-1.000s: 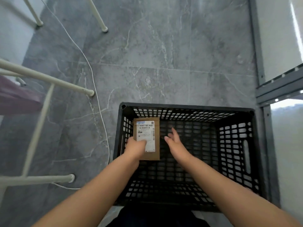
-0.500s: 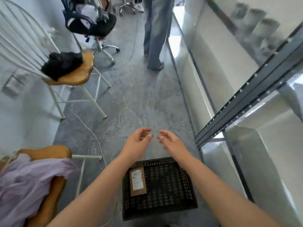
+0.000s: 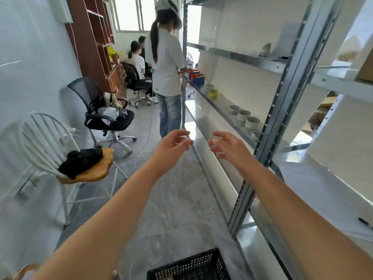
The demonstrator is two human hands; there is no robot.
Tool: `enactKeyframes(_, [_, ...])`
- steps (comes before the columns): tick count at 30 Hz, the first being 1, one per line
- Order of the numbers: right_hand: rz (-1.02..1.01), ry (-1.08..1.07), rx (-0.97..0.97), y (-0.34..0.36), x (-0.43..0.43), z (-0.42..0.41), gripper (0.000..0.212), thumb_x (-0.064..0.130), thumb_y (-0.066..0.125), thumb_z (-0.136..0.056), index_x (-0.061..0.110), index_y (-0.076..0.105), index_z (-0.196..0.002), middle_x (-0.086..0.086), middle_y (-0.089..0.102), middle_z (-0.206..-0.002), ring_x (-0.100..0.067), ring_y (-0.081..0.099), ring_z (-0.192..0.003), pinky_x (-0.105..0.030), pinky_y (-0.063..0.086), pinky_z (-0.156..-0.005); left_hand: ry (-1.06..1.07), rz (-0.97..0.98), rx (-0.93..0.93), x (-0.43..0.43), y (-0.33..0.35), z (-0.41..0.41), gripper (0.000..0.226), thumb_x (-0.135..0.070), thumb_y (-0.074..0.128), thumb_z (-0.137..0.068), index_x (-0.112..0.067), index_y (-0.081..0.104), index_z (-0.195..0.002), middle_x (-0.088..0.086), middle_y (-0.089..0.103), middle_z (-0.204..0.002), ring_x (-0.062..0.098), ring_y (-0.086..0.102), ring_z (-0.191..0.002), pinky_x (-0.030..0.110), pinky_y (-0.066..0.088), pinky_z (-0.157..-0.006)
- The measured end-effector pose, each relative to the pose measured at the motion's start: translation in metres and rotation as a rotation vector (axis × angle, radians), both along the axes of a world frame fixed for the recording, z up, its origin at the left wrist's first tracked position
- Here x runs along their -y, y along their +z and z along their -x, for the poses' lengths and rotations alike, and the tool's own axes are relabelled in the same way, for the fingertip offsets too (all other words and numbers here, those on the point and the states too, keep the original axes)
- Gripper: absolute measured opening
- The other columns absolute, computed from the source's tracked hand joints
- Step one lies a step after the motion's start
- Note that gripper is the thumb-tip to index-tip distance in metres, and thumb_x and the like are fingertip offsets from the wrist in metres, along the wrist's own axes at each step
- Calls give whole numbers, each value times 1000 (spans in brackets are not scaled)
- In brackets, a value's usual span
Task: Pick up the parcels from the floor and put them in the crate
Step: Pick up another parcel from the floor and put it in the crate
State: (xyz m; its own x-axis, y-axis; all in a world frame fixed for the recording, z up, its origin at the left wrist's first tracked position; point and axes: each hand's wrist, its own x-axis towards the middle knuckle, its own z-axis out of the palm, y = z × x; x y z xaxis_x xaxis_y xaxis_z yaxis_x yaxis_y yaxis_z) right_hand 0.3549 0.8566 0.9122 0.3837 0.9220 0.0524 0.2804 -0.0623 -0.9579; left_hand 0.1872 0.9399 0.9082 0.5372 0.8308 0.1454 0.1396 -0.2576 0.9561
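Observation:
The black slatted crate shows only its far rim at the bottom edge of the view, on the grey floor. A sliver of brown inside it may be the parcel; I cannot tell. My left hand and my right hand are both raised in front of me, well above the crate, a short gap between them. Each hand holds nothing and its fingers are spread and loosely curled. No parcel lies on the visible floor.
A metal shelf rack with small pots runs along the right. A white wooden chair with black cloth stands left, a black office chair behind it. A person stands ahead in the aisle; others sit farther back.
My left hand let go of the parcel in the crate. Both hands rose, empty, and my view tilted up from the crate to the aisle.

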Motion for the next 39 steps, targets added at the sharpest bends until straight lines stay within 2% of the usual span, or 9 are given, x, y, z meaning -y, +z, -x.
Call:
enactKeyframes(2, [-28,-31,21,15,14,7,29,23,52,-92,23,51,-121,-6,64,-115,-18,63,-101,-36,48,-92,-52,-41,7,2,15,15,14,-19,54,-94,-26,56,-106,5,68,-105,11,63,-88,10,47,-62])
enactKeyframes(8, [-77,-170,100,45,59,28,32,26,54,-93,24,50,-125,0,66,-112,-14,64,-99,-32,50,-89,-223,-124,51,-1,50,21,19,-16,51,-96,-21,56,-113,-1,69,-99,11,65,-87,21,48,-81])
enactKeyframes(14, [-130,-529,-33,46,141,32,22,25,53,-93,30,53,-114,1,65,-105,-14,63,-96,-31,49,-89,-443,-25,160,54,42,-25,20,-12,48,-97,-13,55,-116,-2,66,-94,9,64,-82,9,51,-65])
enactKeyframes(18, [-76,-748,-1,43,216,31,24,30,53,-92,32,51,-116,-1,62,-117,-13,63,-99,-28,50,-89,-618,19,170,108,38,-59,23,-10,51,-95,-8,56,-118,-1,67,-91,4,64,-74,8,48,-61])
enactKeyframes(22, [-100,-933,1,43,304,41,30,23,52,-93,27,52,-123,3,66,-110,-16,64,-102,-31,51,-91,-824,-16,113,174,38,-87,21,-15,51,-96,-18,56,-117,-2,68,-96,9,66,-83,22,50,-77])
enactKeyframes(27, [-108,-1147,9,46,416,70,28,25,53,-92,31,52,-120,7,67,-108,-12,63,-102,-31,50,-94,-1087,-108,66,285,40,-108,22,-18,51,-96,-22,56,-117,-4,69,-101,5,67,-88,18,52,-80])
enactKeyframes(30, [-151,-1368,27,37,539,115,29,25,54,-91,30,53,-120,5,67,-110,-11,64,-101,-32,50,-94,-1322,-106,20,418,41,-96,24,-13,53,-94,-20,58,-117,3,70,-105,15,67,-95,32,50,-91])
enactKeyframes(35, [-117,-1378,38,29,555,125,29,26,54,-92,29,51,-121,0,64,-116,-13,62,-103,-30,49,-94,-1322,-33,120,440,37,-94,24,-14,57,-92,-24,58,-114,5,70,-104,15,67,-95,32,48,-94])
enactKeyframes(39, [-125,-1547,91,17,640,166,26,28,55,-91,35,52,-116,0,64,-115,-15,60,-106,-32,48,-95,-1454,-8,131,537,27,-78,21,-21,60,-91,-34,59,-107,2,69,-106,17,66,-100,33,50,-92])
